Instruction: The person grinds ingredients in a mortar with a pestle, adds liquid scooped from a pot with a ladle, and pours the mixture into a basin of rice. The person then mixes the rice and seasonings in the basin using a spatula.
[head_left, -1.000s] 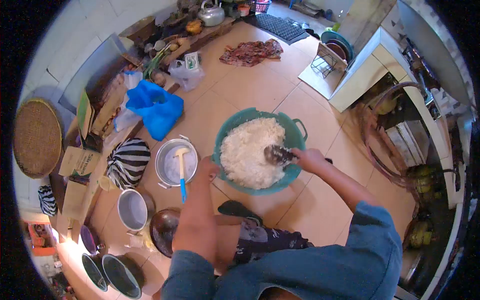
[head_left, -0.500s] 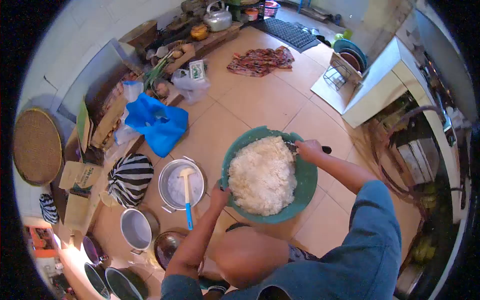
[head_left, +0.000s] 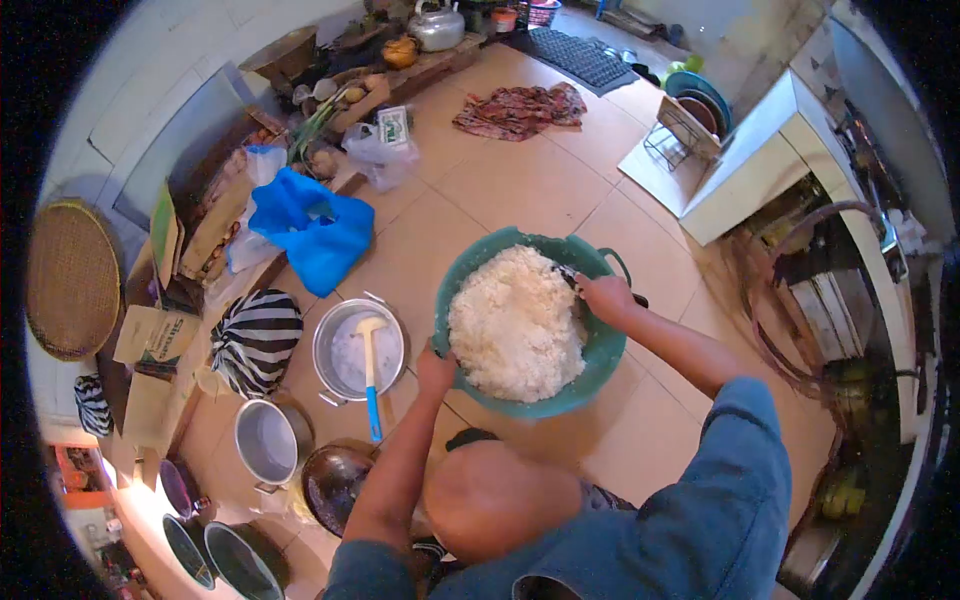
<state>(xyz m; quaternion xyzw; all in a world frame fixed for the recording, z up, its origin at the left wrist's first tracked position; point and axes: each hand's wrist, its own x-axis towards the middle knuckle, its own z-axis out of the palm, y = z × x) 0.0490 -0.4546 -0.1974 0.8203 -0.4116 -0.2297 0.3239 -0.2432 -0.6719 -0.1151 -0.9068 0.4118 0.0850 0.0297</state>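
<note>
A green plastic basin (head_left: 607, 345) in front of me holds a large mound of white cooked rice (head_left: 520, 325). My left hand (head_left: 436, 370) is closed on the basin's near left rim. At the upper right of the mound, my right hand (head_left: 605, 298) is wrapped round a black-handled utensil (head_left: 641, 300). Its far end meets the rice and is partly covered, so its exact kind does not show. To the left, a metal pot (head_left: 322, 365) with whitish residue has a spatula (head_left: 372, 385) with a blue-tipped handle lying across it.
Another metal pot (head_left: 270, 445) and a dark round lid (head_left: 330, 480) lie on the tiles at lower left. A striped bundle (head_left: 258, 340) and a blue bag (head_left: 320, 235) are beside the low shelf. A crumpled cloth (head_left: 520, 110) lies ahead; a white cabinet (head_left: 750, 150) stands right.
My right hand has moved inward with the utensil, from the basin's rim toward the rice, uncovering the basin's right handle. My left hand still holds the rim. The whole view has shifted slightly.
</note>
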